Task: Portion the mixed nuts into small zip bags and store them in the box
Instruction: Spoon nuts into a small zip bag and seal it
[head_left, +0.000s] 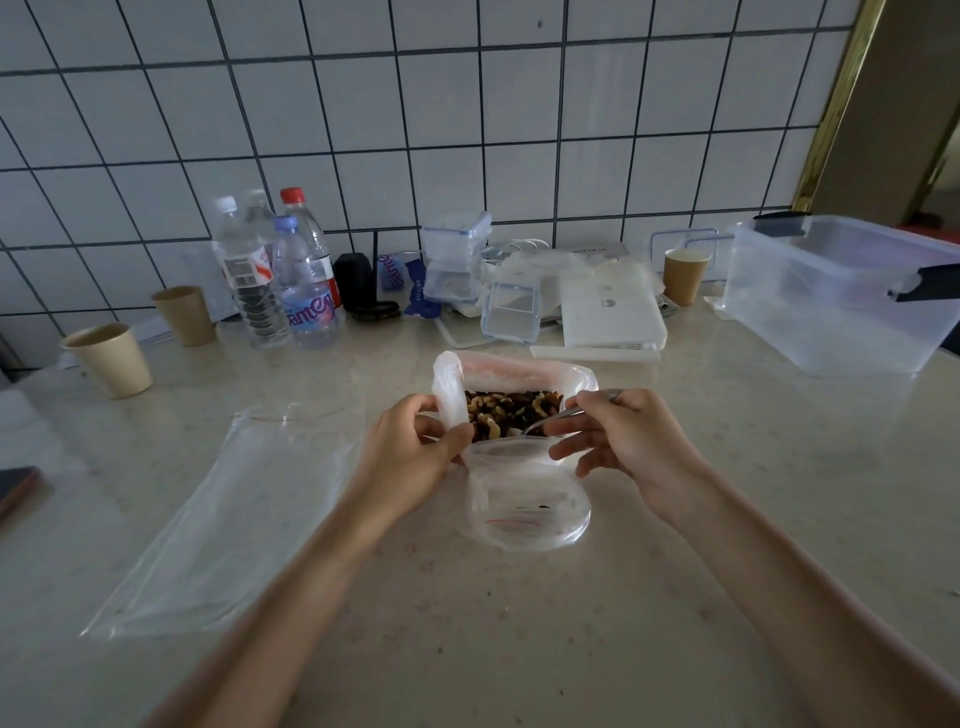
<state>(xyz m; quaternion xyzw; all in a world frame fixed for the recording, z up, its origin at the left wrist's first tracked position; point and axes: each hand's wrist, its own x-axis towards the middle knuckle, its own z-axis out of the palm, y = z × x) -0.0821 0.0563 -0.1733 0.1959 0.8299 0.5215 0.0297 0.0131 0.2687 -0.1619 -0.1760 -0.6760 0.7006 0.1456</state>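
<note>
We take the big bag of mixed nuts (511, 408) as our landmark; it stands open at the middle of the pale tabletop (519, 623), its mouth rolled wide so we can reach in.

Largest first: the clear storage box (841, 296) sits well to the right of the nut bag and a little behind it, lid off and apparently nothing in it yet, which we judge makes it ready to receive finished portions. To the left of the nut bag a large flat clear plastic bag (228, 519) lies on the tabletop, unused. Behind and to the left stand several water bottles (280, 275), with paper cups (111, 358) further left; directly behind lies a clutter of small lidded containers (509, 312) and a white flat box (613, 312).

Just in front of the nut bag, touching it, a small zip bag (527, 499) stands open and nearly empty, only a few dark bits at its bottom, so portioning looks barely begun.

Our left hand (415, 447) pinches the plastic where the two bags meet, holding the openings together. Our right hand (618, 436) curls round a metal spoon (566, 413), its bowl dipping towards the nuts, we think to scoop.
</note>
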